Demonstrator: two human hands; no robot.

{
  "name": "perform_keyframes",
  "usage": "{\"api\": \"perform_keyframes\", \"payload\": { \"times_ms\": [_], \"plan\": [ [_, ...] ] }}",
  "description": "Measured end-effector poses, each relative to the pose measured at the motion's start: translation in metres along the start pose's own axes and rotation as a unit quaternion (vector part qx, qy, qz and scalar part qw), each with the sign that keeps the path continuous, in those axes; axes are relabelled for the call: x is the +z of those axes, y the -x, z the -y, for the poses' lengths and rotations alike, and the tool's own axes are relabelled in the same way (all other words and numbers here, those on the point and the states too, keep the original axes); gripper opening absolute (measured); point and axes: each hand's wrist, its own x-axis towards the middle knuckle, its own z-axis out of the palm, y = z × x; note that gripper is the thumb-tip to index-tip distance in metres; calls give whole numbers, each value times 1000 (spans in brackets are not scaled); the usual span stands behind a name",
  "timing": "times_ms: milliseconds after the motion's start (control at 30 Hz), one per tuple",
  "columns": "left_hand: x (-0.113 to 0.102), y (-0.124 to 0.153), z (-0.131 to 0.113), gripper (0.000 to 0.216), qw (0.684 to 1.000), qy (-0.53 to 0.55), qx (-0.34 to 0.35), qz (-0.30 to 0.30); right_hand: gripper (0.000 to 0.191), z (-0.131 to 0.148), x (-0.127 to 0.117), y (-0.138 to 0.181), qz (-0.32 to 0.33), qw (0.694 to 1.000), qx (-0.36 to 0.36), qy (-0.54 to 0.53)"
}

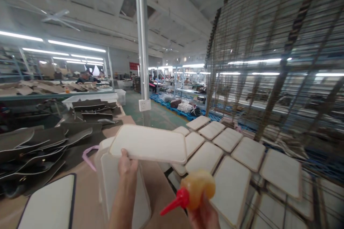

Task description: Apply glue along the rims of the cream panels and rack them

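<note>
My left hand grips the near edge of a cream rounded-corner panel, thumb on top, holding it out flat in front of me. Beneath it stands a stack of similar cream panels. My right hand is wrapped round a squeeze bottle with amber contents. The bottle's red nozzle points left and slightly down, apart from the panel. Part of the right hand is hidden behind the bottle.
Several cream panels lie in rows on a rack at right, under raised wire racks. Dark flexible pieces are piled at left, near a dark-edged panel. A post with a socket box rises ahead. A person sits far left.
</note>
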Motion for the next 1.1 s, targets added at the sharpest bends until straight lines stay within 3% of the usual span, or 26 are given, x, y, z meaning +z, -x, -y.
{"api": "perform_keyframes", "payload": {
  "times_ms": [100,267,367,467,567,633,700,767,833,867,967,1100],
  "plan": [
    [2,34,22,51,999,18,-24,-14,28,-18,7,-2,8,1000,2,-23],
    [-14,69,40,52,993,77,-87,-5,34,-7,21,-16,16,1000,7,-21],
    [-42,75,50,45,982,133,-126,52,30,-1,21,-21,-12,1000,3,-17],
    [-91,75,64,30,975,151,-146,75,29,0,19,-26,-36,999,-12,-20],
    [-139,74,66,16,995,28,-95,10,36,-2,15,-30,-23,1000,-16,0],
    [-148,73,53,34,995,-91,30,-29,43,-4,12,-31,-21,1000,-1,8],
    [-130,71,29,57,967,-217,130,-26,51,-6,11,-30,-26,999,23,2],
    [-91,66,2,61,921,-326,204,55,54,-7,10,-27,-17,999,48,1],
    [-46,57,-22,64,854,-386,321,139,51,-8,8,-23,4,998,63,9],
    [-26,52,-30,67,821,-416,347,180,48,-9,7,-21,8,998,64,15],
    [15,38,-43,79,763,-481,335,272,46,-10,3,-16,-8,998,61,25],
    [34,30,-45,77,706,-543,249,380,37,-8,2,-12,-11,997,57,41]
  ]
}}
